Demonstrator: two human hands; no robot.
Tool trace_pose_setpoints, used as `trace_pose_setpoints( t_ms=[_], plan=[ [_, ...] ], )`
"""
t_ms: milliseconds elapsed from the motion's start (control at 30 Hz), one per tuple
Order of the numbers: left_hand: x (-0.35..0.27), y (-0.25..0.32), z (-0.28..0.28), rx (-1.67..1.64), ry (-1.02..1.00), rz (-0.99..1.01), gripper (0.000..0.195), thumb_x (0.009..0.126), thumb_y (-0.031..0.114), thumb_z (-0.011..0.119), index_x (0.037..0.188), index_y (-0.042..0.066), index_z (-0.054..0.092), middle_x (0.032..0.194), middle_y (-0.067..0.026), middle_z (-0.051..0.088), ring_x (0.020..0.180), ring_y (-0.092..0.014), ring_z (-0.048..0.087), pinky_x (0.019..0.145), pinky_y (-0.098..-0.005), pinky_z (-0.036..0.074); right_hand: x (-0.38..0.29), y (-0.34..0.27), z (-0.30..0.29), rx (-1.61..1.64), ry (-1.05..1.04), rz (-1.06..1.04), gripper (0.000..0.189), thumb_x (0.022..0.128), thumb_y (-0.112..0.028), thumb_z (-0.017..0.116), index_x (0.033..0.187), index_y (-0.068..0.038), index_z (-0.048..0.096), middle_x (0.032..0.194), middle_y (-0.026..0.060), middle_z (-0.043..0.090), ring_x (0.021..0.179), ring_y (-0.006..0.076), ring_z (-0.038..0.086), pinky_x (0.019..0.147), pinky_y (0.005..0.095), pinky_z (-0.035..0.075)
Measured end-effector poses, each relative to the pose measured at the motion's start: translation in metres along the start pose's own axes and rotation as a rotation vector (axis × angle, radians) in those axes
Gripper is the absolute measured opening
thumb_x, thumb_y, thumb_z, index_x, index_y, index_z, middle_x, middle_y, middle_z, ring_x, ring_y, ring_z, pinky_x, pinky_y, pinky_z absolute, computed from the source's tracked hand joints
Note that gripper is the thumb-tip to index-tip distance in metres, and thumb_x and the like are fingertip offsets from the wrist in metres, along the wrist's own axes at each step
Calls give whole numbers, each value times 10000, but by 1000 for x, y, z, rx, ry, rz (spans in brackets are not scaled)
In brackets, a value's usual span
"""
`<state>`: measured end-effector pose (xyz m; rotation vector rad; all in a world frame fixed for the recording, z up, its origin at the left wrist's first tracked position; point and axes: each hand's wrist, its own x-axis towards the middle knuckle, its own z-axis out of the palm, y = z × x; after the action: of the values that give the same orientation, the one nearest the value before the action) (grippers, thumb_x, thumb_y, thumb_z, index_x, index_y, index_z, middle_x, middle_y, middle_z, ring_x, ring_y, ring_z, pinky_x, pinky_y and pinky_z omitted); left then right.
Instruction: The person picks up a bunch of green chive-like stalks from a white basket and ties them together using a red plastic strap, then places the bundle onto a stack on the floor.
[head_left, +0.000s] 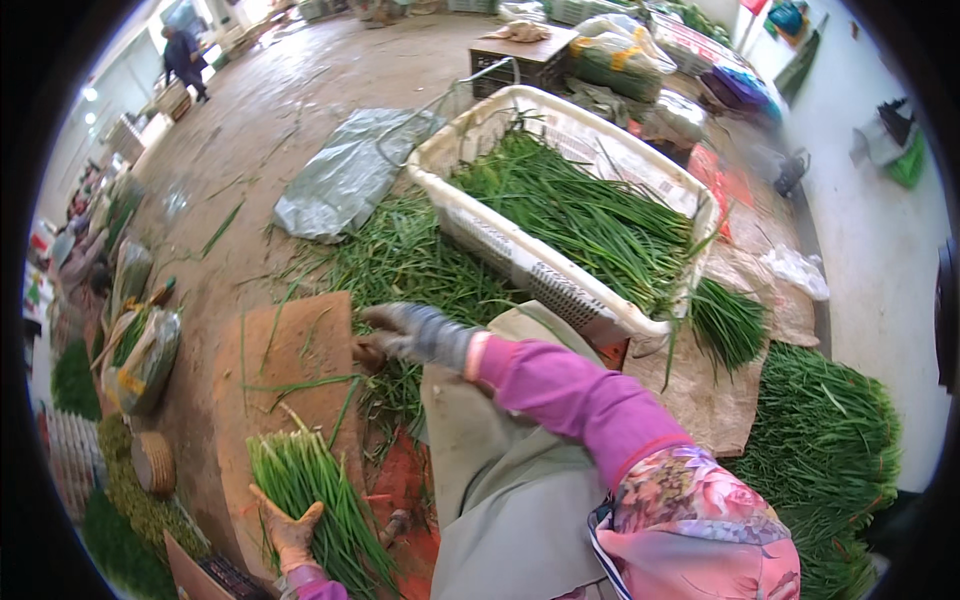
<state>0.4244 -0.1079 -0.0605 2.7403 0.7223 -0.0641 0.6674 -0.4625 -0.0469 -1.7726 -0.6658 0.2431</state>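
My left hand, in an orange glove, is on a bunch of garlic chives, thumb on one side and fingers on the other. The bunch lies on a brown board, its pale cut ends towards the board's middle. Over the board's right edge is my right hand, in a grey striped glove. Its fingers are blurred and stretched out, with nothing visible in them. Loose green leaves are heaped beside and beyond that hand. A few stray stalks lie across the board.
A white plastic crate with a metal handle holds more chives. A silvery sheet lies past the leaf heap. Stacked chives stand at right by the wall. Filled bags sit at left. A person is far off.
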Motion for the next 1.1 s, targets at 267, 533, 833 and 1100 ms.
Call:
trace_pose_setpoints(
  t_ms=[267, 533, 833, 1100],
  plan=[
    [13, -41, -11, 244, 61, -31, 1237, 512, 717, 647, 1410, 137, 25, 1415, -201, 182, 1316, -324, 166, 1067, -451, 215, -169, 57, -228, -506, 319, 605, 302, 798, -303, 592, 961, -50, 619, 881, 140, 640, 778, 266, 610, 725, 356, 466],
    [15, 66, -36, -21, 324, 58, 981, 688, 541, 656, 1410, 191, 91, 1448, -85, 151, 1328, -300, 136, 1083, -484, 165, -210, 106, -292, -976, 52, 1280, 514, 724, -484, 608, 1030, -71, 622, 1010, 159, 618, 953, 294, 593, 817, 401, 464],
    [-19, 162, -33, 66, 436, 321, 779, 782, 446, 606, 1378, 116, 229, 1397, -114, 274, 1282, -294, 260, 1058, -463, 228, -222, 115, -362, -1029, 71, 1098, 264, 731, -229, 568, 935, -90, 661, 976, 146, 631, 925, 291, 614, 763, 397, 494],
    [-40, 218, -18, -194, 388, 406, 720, 753, 292, 674, 1321, 16, 329, 1353, -153, 344, 1267, -279, 299, 1040, -374, 237, -226, 152, -326, -1136, 113, 1002, 325, 706, -273, 624, 924, -34, 597, 887, 183, 627, 834, 314, 618, 729, 418, 490]
  ],
)
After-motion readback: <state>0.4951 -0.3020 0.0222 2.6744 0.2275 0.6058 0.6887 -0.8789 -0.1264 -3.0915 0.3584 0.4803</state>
